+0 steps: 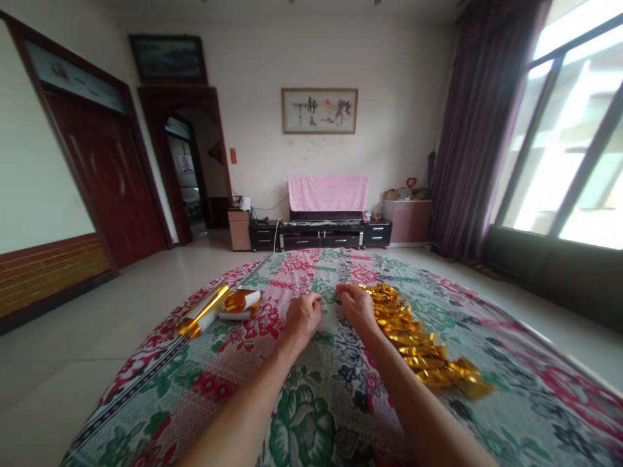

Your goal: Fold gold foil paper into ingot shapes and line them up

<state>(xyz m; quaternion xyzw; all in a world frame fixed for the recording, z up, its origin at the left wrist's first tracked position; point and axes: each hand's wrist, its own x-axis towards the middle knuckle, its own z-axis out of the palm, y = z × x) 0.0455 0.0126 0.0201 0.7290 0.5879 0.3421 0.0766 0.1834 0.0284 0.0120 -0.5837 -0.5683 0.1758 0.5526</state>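
My left hand is closed in a pinch above the middle of the flowered cloth. Level with it, a short gap to the right, my right hand also has its fingers pinched together. Whatever sits in either pinch is too small or hidden to make out. A row of crumpled, twisted gold foil pieces runs from beside my right hand towards the near right. Off to the left lie a gold foil roll with a white underside and a second curled foil sheet.
The cloth covers a rounded table. Beyond it stands a low black TV cabinet, with a pink cloth draped over a screen. A purple curtain hangs by the window at right; a dark red door is at left.
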